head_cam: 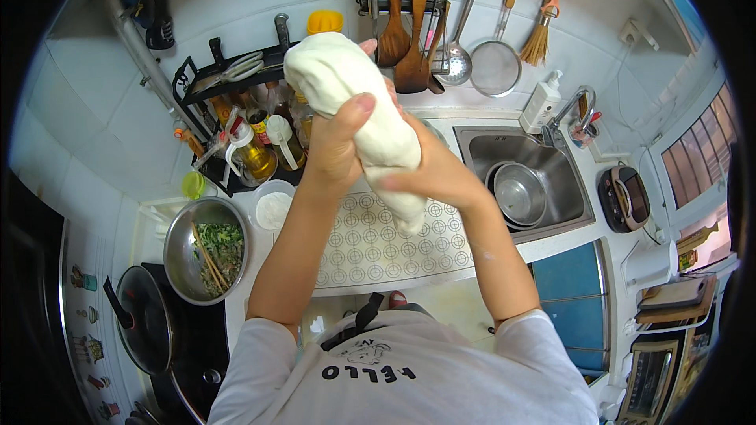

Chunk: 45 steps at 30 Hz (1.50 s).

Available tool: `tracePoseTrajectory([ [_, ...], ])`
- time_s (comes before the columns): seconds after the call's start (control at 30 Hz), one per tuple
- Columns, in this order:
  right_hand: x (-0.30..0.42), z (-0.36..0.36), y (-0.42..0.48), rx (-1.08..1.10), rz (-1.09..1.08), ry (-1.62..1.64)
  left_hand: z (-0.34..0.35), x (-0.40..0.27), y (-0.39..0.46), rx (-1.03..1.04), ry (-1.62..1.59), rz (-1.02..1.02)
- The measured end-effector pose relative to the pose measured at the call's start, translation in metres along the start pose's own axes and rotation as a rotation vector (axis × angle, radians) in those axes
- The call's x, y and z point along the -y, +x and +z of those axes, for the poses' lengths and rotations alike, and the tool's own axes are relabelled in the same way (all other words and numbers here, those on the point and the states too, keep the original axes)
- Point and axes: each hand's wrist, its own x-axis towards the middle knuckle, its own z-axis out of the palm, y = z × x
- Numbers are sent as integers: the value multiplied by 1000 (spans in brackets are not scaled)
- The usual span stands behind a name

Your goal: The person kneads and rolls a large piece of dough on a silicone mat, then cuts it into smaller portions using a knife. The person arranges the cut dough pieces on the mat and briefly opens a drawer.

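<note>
A thick, long roll of pale dough [378,130] is held up in the air above the counter, its lower end tapering. My left hand [339,141] grips its upper part, thumb across the front. Lower down, my right hand [431,159] wraps the other side, with some fingertips showing behind the dough. Beneath lies a baking mat printed with circles [378,254]. Left of the mat stands a tub of white flour [273,210]. Farther left, a steel bowl [171,248] holds chopped greens and filling with wooden chopsticks [209,262] in it.
A black rack [248,78] with oil and sauce bottles stands at the back left. The steel sink [555,189] holds nested pots [520,195]. Wooden spatulas [413,41], a skimmer and a strainer [496,68] hang on the wall. A lidded pan [144,319] sits on the cooktop, lower left.
</note>
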Motion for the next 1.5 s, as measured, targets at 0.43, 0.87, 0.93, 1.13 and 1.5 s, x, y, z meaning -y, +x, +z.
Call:
tracePoseTrajectory([
  [0.43, -35, 15, -4, -180, -202, 160, 50, -16, 14, -305, 181, 123],
  [0.87, -39, -9, -12, 121, -145, 314, 48, -16, 19, -394, 117, 115],
  [0.93, -34, -13, -6, 284, -155, 374, 46, -16, 19, -370, 136, 66],
  [1.13, -21, 33, -18, 49, 49, 241, 37, -29, 27, -170, 135, -28],
  [1.5, -46, 41, -25, 107, 151, 157, 25, -27, 17, -132, 85, -47],
])
